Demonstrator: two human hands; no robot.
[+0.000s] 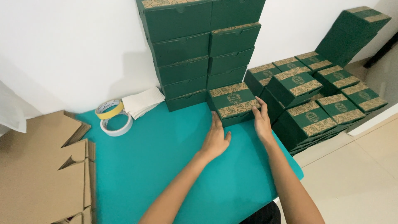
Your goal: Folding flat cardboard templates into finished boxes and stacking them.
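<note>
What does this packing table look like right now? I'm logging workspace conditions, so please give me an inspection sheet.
Surface: teal table, bare in the middle.
Job's things: green box with a tan leaf-patterned band, flat on the table at the foot of the stacked green boxes.
Clutter: two tape rolls, folded white paper, flat brown cardboard at the left edge.
Grippers: left hand touches the box's near left side; right hand rests against its right side.
Cables: nothing seen.
Surroundings: white wall, tiled floor, more green boxes piled on the floor.
</note>
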